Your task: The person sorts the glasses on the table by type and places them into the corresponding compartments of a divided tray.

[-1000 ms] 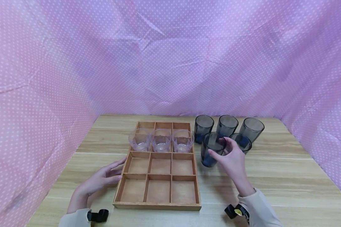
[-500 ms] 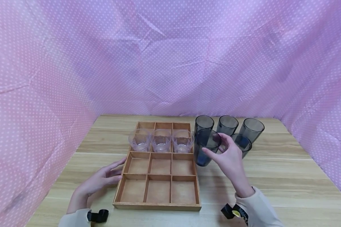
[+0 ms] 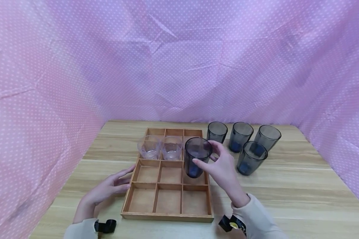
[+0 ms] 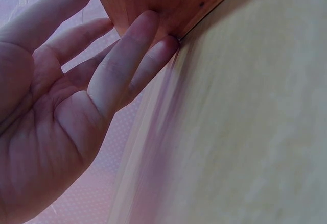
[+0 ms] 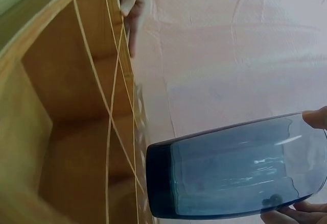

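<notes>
My right hand (image 3: 222, 167) grips a dark tinted glass tumbler (image 3: 197, 152) near its rim, thumb in front and fingers behind. The tumbler is upright over the right column of a wooden divided tray (image 3: 167, 217), around its middle row. In the right wrist view the base of the tumbler (image 5: 230, 173) appears apart from the dividers. My left hand (image 3: 107, 187) rests its extended fingertips against the tray's left side; the left wrist view shows fingers (image 4: 122, 60) touching the wood. Two clear cups (image 3: 149, 147) (image 3: 172, 148) stand in the tray behind; a third is hidden behind the tumbler.
Several more dark tumblers (image 3: 252, 158) stand on the wooden table (image 3: 287, 199) right of the tray, one of them partly behind my right hand. A pink dotted cloth (image 3: 179, 83) hangs at the back and both sides.
My right hand has carried the dark tumbler leftward, from beside the other tumblers to over the tray's right column. The left hand has kept its place at the tray's side.
</notes>
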`<state>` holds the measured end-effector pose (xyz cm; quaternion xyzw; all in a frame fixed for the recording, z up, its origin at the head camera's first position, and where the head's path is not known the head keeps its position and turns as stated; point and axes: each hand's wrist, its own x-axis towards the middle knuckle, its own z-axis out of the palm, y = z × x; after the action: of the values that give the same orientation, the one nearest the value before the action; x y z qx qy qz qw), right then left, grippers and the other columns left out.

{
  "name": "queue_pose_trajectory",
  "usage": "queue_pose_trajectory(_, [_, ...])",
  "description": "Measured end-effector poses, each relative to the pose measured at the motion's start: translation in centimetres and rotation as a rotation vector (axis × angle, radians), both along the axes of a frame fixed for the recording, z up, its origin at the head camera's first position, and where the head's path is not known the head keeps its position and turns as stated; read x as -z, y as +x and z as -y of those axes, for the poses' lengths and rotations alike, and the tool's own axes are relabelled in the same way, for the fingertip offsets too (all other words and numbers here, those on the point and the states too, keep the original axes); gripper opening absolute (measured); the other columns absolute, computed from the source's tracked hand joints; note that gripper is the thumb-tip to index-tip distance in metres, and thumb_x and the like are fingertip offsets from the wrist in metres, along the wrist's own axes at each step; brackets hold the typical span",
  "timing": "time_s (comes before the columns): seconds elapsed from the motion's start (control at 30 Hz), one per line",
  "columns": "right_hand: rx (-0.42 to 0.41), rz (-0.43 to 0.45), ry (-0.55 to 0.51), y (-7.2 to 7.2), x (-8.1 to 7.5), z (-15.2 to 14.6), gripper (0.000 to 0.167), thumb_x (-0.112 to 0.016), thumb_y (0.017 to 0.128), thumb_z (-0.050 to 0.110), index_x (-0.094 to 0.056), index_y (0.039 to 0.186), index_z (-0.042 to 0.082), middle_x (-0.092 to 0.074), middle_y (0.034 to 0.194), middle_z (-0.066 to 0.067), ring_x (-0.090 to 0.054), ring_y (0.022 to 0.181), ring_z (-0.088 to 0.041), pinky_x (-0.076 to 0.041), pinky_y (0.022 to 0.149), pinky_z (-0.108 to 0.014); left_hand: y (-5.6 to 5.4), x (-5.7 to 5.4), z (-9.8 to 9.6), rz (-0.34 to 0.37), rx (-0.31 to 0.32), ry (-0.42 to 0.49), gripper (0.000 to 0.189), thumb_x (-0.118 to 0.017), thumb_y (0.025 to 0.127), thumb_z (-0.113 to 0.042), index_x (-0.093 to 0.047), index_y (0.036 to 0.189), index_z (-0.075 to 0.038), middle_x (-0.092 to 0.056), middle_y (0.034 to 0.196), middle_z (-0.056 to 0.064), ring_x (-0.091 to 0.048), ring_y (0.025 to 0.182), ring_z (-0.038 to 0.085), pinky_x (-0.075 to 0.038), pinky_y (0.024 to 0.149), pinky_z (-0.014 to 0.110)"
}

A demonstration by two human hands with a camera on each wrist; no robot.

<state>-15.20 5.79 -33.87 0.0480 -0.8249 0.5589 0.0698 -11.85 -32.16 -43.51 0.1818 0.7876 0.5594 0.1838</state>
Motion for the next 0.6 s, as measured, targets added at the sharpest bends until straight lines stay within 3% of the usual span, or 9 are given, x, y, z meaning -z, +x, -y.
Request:
queue_pose_trajectory(0.37, [-0.083, -0.053, -0.068, 0.1, 0.2, 3.9, 0.068, -0.089, 0.065, 0.014, -0.057, 0.124, 0.005, -0.066, 0.117, -0.011, -0.062, 0.114, -0.021, -0.054, 0.095, -0.032, 0.0, -0.1, -0.1, 0.007, -0.002, 0.008, 0.069, -0.053, 0.099, -0.014, -0.014, 0.155, -0.005, -0.016, 0.155, 0.034, -0.029, 0.135, 0.058, -0.043, 0.096, 0.01])
queue_pose_trajectory(0.6, [-0.159, -0.017, -0.092, 0.2, 0.1, 6.7, 0.069, -0.089, 0.066, 0.018, -0.056, 0.125, 0.004, -0.066, 0.12, -0.013, -0.064, 0.114, -0.025, -0.055, 0.094, -0.034, 0.0, -0.1, -0.1, 0.012, -0.009, -0.009, 0.068, -0.053, 0.099, -0.015, -0.015, 0.155, -0.006, -0.014, 0.156, 0.033, -0.029, 0.136, 0.057, -0.042, 0.096, 0.009])
